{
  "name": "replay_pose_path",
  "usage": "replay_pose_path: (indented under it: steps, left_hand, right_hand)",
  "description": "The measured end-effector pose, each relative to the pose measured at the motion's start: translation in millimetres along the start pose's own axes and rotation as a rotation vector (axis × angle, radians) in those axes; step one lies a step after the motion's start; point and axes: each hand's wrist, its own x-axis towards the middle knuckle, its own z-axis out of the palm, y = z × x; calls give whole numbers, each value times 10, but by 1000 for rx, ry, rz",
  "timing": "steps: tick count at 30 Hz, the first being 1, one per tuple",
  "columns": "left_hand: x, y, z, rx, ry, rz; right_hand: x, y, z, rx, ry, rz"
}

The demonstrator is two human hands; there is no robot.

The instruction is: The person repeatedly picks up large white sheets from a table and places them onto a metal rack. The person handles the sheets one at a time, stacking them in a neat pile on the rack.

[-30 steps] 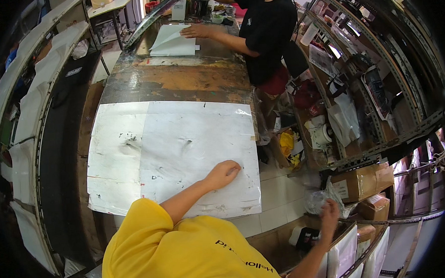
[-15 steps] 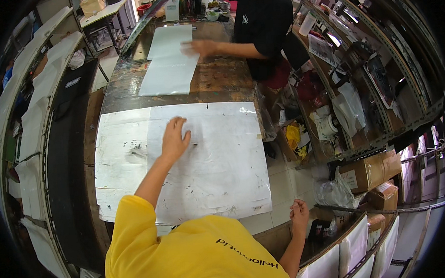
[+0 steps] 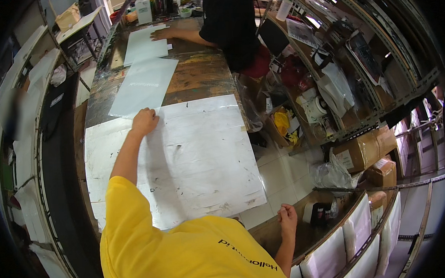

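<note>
A pale, translucent bag-like sheet lies slanted on the dark worktable. My left hand is closed on its near edge, the fingertips partly hidden. Under my left forearm a large white board sheet, scuffed and spotted, covers the near end of the table. My right hand hangs to the right of the table, fingers curled together, with nothing visible in them. Farther off, a second pale sheet lies beneath the hand of a person in a black shirt.
The worktable has a stained wooden top. A white jug and a small green-and-white tub stand at its far end. Loaded shelves and cardboard boxes line the right; a long black case stands along the left.
My left hand has moved forward and left from above the white board to the near pale sheet. That sheet has turned and separated from the far one. The whole view has shifted a little.
</note>
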Motion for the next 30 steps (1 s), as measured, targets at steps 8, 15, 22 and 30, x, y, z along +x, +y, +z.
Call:
replay_pose_path:
  steps: [8,15,22,30]
  left_hand:
    - [-322,-334,-108,-34,45,214]
    - [-220,419,-37,-51,239,361]
    - [-636,2486,31,-758,-90,421]
    - [-875,3720,155,-1274,-381,474]
  right_hand:
    - [-118,-47,171,3,-31,4]
    - [-72,-234,532,-1,-223,-115]
    - [-142,-798,1429,-228,-544,-555]
    - [-97,-834,880,-245,-173,-524]
